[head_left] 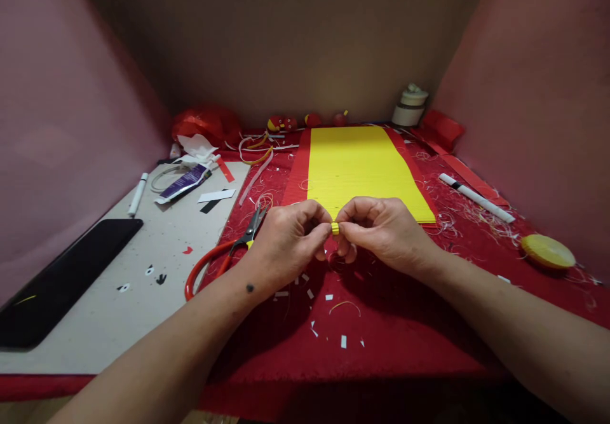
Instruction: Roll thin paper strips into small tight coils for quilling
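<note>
Small ridged yellow piece [335,227] between left hand [298,236] and right hand [381,230], above red cloth-covered surface [381,341]; both grips closed on it, its ends hidden by fingertips.

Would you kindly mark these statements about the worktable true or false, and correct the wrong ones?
1. The left hand and right hand both grasp a small yellow piece. True.
2. The scissors have blue handles. False: the scissors have red-orange handles.
3. The large yellow sheet lies over red sheeting. True.
4. The purple packet lies right of the large yellow sheet. False: the purple packet is left of it, on the pale board.
</note>
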`<action>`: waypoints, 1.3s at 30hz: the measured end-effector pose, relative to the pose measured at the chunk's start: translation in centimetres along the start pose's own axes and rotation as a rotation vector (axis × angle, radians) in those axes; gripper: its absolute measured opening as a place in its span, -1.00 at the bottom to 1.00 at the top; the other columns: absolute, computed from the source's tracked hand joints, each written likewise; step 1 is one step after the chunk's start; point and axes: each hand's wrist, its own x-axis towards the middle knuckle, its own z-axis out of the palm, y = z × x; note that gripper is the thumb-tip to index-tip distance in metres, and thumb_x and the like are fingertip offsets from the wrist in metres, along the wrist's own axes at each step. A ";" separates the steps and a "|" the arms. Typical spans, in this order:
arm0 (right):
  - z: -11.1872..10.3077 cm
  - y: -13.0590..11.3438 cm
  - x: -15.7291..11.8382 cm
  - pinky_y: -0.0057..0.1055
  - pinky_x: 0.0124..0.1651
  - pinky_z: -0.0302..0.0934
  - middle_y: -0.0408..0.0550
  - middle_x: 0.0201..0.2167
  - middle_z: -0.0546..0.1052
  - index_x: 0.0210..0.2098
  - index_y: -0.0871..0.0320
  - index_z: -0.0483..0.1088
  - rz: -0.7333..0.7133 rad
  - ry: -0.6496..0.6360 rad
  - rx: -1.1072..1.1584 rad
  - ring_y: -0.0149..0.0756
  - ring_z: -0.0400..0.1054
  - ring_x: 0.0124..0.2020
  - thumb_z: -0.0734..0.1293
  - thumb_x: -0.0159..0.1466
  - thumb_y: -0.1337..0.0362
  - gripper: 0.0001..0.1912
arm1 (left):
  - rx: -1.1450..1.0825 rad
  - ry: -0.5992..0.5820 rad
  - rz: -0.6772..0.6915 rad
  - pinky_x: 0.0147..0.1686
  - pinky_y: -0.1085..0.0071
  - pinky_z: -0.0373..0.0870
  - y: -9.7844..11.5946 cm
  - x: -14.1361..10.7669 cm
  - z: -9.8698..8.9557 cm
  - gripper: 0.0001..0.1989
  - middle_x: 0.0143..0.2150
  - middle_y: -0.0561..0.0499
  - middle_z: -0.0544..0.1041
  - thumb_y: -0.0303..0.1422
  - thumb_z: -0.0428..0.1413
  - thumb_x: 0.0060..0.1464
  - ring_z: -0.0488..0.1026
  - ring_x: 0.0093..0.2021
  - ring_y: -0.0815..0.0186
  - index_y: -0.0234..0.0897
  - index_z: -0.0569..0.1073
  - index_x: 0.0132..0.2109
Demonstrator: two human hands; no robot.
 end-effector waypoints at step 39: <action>-1.6 0.2 0.9 -0.51 -0.64 0.25 -0.19 -0.63 0.45 -0.47 0.16 0.31 -0.085 0.232 0.101 -0.47 0.33 -0.69 0.31 0.10 0.32 -0.93 | 0.336 -0.033 -0.079 -0.55 0.47 0.14 0.7 0.6 -1.9 -0.77 -0.56 0.04 0.41 -0.24 0.03 0.02 0.28 -0.58 0.43 -0.28 0.38 -0.49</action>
